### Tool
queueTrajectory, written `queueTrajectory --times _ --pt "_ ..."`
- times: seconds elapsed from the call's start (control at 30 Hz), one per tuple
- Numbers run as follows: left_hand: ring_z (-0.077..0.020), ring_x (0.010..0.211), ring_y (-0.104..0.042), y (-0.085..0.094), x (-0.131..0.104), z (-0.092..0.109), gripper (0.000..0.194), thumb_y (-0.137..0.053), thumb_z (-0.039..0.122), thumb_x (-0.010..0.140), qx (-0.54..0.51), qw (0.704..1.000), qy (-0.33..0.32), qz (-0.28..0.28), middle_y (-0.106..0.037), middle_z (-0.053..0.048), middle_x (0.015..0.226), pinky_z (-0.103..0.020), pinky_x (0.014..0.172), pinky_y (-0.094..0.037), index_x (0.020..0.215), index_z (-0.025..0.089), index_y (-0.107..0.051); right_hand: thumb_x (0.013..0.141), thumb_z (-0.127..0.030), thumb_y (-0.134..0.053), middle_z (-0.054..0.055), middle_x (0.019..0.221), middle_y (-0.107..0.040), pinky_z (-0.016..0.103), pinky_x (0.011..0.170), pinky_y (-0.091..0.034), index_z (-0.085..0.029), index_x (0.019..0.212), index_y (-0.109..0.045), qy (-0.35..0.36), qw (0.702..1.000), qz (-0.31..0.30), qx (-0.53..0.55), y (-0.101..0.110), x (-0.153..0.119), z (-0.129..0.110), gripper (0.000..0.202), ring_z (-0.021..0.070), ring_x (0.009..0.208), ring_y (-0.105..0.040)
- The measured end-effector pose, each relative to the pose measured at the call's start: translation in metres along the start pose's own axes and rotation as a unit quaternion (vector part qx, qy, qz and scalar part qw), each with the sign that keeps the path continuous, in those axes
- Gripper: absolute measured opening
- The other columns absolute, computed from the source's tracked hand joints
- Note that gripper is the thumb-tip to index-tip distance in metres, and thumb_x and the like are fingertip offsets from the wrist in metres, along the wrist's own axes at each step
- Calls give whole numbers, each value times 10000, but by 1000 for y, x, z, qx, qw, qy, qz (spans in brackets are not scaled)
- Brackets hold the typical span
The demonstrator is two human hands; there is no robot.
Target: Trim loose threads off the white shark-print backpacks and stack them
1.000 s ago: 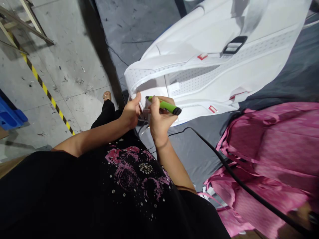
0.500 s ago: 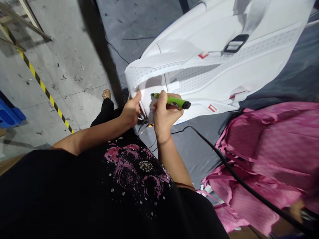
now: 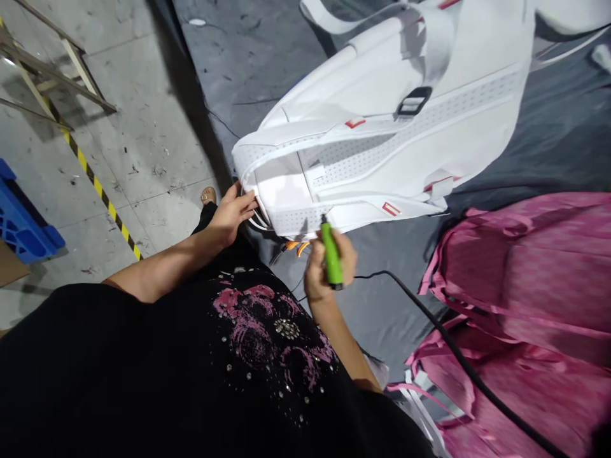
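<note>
A white backpack [image 3: 405, 114] lies on the dark table cover, its dotted straps and red tags facing up. At its near left end, my left hand [image 3: 231, 215] rests with fingers spread against the edge and strap loop; nothing shows gripped in it. My right hand [image 3: 329, 264] is wrapped round a green pen-like tool [image 3: 331, 254], whose dark tip points up toward the lower strap. Whether that tip touches the strap cannot be told. Orange-handled snips [image 3: 296, 247] lie just beside the backpack's lower edge, between my hands.
Pink backpacks [image 3: 539, 286] are piled at the right. A black cable [image 3: 453, 350] crosses the table cover [image 3: 377, 312] toward the lower right. On the floor at the left are a blue crate [image 3: 28, 219], wooden frame legs [image 3: 79, 70] and black-yellow tape [image 3: 98, 187].
My right hand has drawn back off the backpack with the green tool, now turned upright. My left hand has slid left and its fingers have loosened. The view has shifted slightly.
</note>
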State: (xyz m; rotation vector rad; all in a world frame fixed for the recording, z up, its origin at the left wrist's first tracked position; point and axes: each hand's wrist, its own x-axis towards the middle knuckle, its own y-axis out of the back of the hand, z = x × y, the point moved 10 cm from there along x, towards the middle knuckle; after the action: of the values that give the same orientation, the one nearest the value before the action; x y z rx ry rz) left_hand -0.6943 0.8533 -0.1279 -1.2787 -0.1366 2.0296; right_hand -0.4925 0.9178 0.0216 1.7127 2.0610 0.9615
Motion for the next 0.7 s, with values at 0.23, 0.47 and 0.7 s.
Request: queueTrajectory --times 0.23,0.47,0.7 --pt "-194 812 -652 -27 -87 -32 284 -699 496 852 78 956 135 -247 -690 -49 871 -302 710 -521 916 218 -700 928 -310 -608 14 1143 -741 555 1136 -383 -366 1216 -619 221 962 -121 -100 -66 -49 -44 294 248 1114 -669" --pt "-168 833 -692 -13 -86 -5 354 -658 516 886 26 988 35 -146 -720 -81 922 -301 794 -541 977 174 -675 951 -403 -530 192 1549 -435 510 1184 -371 -193 1558 -294 173 969 -140 -112 -52 -65 -6 684 288 1457 -396" --pt "-109 635 -521 26 -82 76 190 -753 409 826 103 955 -280 6 -541 41 666 -253 658 -474 826 259 -637 828 -438 -556 335 1581 -281 573 1208 -264 34 1534 -215 -244 947 -42 -203 -36 -73 153 914 386 1505 -256"
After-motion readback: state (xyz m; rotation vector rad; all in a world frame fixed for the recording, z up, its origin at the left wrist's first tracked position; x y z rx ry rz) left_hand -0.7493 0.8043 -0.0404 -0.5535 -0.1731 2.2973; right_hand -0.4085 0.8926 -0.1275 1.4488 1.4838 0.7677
